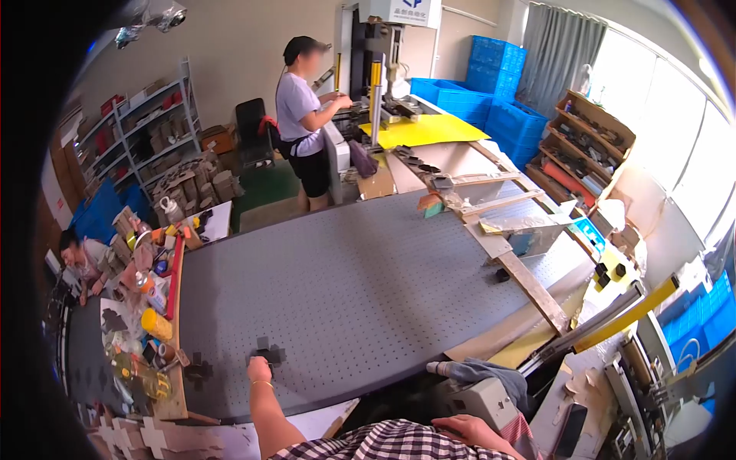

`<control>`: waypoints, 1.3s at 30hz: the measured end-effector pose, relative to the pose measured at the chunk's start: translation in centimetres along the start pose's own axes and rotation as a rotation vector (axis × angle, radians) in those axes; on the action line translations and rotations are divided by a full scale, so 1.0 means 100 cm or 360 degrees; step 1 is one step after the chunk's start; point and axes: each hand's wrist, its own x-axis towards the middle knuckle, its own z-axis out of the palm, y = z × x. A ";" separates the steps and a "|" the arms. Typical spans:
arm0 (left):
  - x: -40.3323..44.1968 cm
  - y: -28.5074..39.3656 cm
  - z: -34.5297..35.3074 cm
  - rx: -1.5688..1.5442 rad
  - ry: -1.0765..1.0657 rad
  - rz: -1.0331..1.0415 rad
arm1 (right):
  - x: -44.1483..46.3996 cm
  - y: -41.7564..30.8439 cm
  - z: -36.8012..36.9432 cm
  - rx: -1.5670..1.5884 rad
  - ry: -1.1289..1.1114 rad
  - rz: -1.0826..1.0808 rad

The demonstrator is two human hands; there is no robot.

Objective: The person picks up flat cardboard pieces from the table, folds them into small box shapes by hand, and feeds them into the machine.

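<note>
My left hand (261,369), with a thin bracelet at the wrist, reaches down to the near part of the grey perforated table (368,284). Its fingers are closed at the near edge of a dark, flat, cross-shaped piece (270,351), partly covered by the hand. A similar dark cross-shaped piece (199,370) lies to the left, near the wooden edge strip. My right hand (466,428) rests low by my checked shirt, fingers stretched out, next to a grey box-shaped machine part (487,402). I see nothing in it.
Bottles, a yellow jar (156,324) and tape crowd the left side. A wooden frame (529,287) crosses the table's right part. A person (303,115) stands at a machine with a yellow sheet (425,131); another person (90,264) is far left. A phone (570,431) lies at lower right.
</note>
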 end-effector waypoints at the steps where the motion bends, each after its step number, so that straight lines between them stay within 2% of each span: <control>1: 0.006 0.013 0.005 -0.0009 -0.0005 0.0031 | -0.002 0.000 0.002 -0.0011 0.0027 0.0015; 3: 0.007 0.061 0.018 -0.0317 -0.0152 0.0281 | -0.014 0.001 0.003 -0.0057 0.0063 -0.0011; 5: -0.024 0.150 0.019 -0.1366 -0.0598 0.0230 | -0.032 0.004 0.001 -0.0088 0.0134 -0.0053; 7: -0.086 0.250 -0.011 -0.1369 -0.1115 0.0911 | -0.060 0.011 -0.004 -0.0150 0.0239 -0.0072; 8: -0.134 0.297 -0.027 -0.1337 -0.1074 0.1292 | -0.077 -0.001 -0.014 -0.0174 0.0380 -0.0004; 10: -0.242 0.371 -0.080 -0.1200 -0.1320 0.1826 | -0.117 -0.001 -0.029 -0.0274 0.0832 0.0123; 11: -0.291 0.397 -0.107 -0.1072 -0.1245 0.2346 | -0.138 0.000 -0.034 -0.0249 0.1108 0.0132; 12: -0.335 0.418 -0.126 -0.1000 -0.1249 0.2710 | -0.159 0.000 -0.039 -0.0226 0.1388 0.0144; 14: -0.414 0.444 -0.144 -0.0916 -0.1133 0.3277 | -0.204 -0.013 -0.049 -0.0189 0.1674 0.0172; 16: -0.482 0.458 -0.156 -0.0767 -0.1170 0.3592 | -0.248 -0.019 -0.050 -0.0457 0.1678 0.0225; 19: -0.561 0.468 -0.154 -0.0911 -0.1277 0.3858 | -0.309 -0.008 -0.032 -0.0491 0.1617 0.0227; 22: -0.618 0.478 -0.154 -0.0799 -0.1512 0.3857 | -0.363 0.002 -0.013 -0.0291 0.1726 0.0343; 23: -0.634 0.483 -0.158 -0.0679 -0.1693 0.3810 | -0.376 0.003 -0.009 -0.0153 0.1783 0.0368; 26: -0.671 0.498 -0.155 -0.0447 -0.1916 0.3838 | -0.411 0.003 -0.015 0.0195 0.1791 0.0432; 28: -0.687 0.514 -0.147 -0.0203 -0.2043 0.3862 | -0.427 0.014 -0.024 0.0086 0.1931 0.0403; 30: -0.701 0.533 -0.131 -0.0186 -0.1790 0.4047 | -0.439 0.022 -0.036 -0.0029 0.2037 0.0368; 31: -0.707 0.542 -0.119 -0.0158 -0.1811 0.4073 | -0.444 0.023 -0.045 -0.0083 0.2086 0.0416; 33: -0.715 0.557 -0.094 -0.0389 -0.1769 0.3886 | -0.456 0.036 -0.063 -0.0177 0.2130 0.0496; 34: -0.721 0.562 -0.087 -0.0365 -0.1785 0.3901 | -0.461 0.044 -0.070 -0.0169 0.2153 0.0506; 36: -0.732 0.570 -0.072 -0.0687 -0.1605 0.3844 | -0.468 0.061 -0.084 -0.0309 0.2160 0.0511; 37: -0.738 0.576 -0.066 -0.0745 -0.1473 0.3915 | -0.473 0.072 -0.091 -0.0407 0.2136 0.0523; 39: -0.747 0.587 -0.056 -0.0788 -0.1416 0.3897 | -0.481 0.088 -0.103 -0.0493 0.2122 0.0546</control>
